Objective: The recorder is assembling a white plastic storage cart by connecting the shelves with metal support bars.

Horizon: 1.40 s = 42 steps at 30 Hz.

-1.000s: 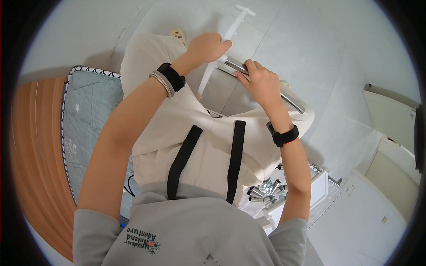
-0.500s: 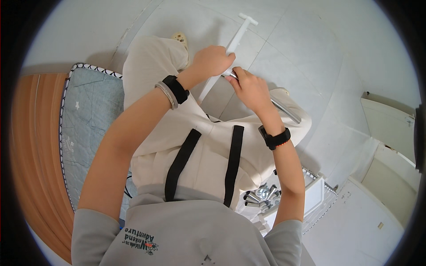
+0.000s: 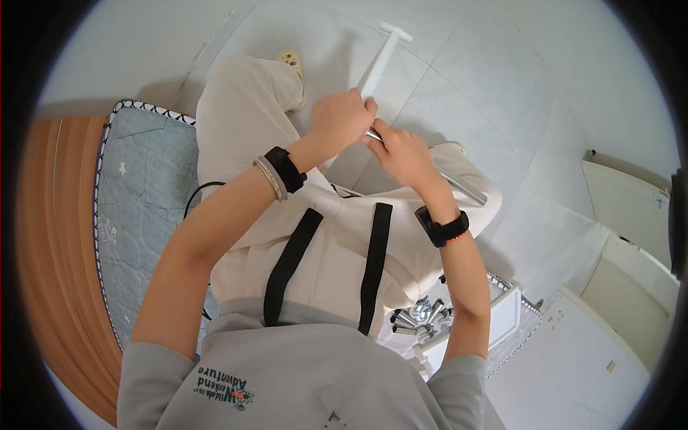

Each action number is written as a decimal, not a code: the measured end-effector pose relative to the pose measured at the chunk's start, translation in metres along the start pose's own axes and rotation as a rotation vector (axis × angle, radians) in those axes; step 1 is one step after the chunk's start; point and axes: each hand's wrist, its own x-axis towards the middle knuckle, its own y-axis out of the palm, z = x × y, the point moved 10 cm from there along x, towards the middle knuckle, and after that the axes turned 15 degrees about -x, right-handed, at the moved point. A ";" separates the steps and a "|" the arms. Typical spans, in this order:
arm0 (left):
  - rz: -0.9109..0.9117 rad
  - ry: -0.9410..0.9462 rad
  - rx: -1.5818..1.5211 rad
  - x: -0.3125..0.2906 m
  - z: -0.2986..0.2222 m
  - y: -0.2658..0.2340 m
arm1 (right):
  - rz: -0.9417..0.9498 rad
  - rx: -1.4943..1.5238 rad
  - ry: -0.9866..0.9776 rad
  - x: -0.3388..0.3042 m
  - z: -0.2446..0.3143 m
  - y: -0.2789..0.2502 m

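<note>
My left hand (image 3: 340, 123) is closed around a long white plastic bar (image 3: 380, 66) that has a short crosspiece at its far end. My right hand (image 3: 403, 155) grips a shiny metal tube (image 3: 466, 189), which runs under the palm and out towards my right knee. The tube's near end meets the bar at my left fingers; they cover the joint, so whether it sits inside or only touches is hidden. Both hands are close together above the floor, between my spread legs.
Tiled grey floor (image 3: 466, 107) stretches ahead. Several short metal tubes (image 3: 405, 320) lie by my right hip, beside a white frame-like part (image 3: 507, 319). To the left are a blue-grey quilted mat (image 3: 143, 186) and a wooden panel (image 3: 64, 251); a white cabinet (image 3: 573, 351) stands at right.
My left hand and the white bar have come slightly nearer to me. The right hand has lowered a little with the tube. Both grips stay closed.
</note>
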 end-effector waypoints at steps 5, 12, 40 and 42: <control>0.065 0.051 -0.011 -0.001 -0.003 -0.002 | -0.022 0.049 -0.010 -0.002 -0.003 0.012; 0.136 0.069 -0.016 -0.016 0.015 0.009 | -0.123 0.096 -0.085 -0.019 0.010 0.009; 0.134 0.339 0.428 0.157 0.010 0.015 | -0.434 -0.083 0.061 -0.134 -0.001 -0.033; 0.079 0.309 0.372 0.162 0.025 0.002 | -0.461 -0.071 0.153 -0.156 -0.013 -0.043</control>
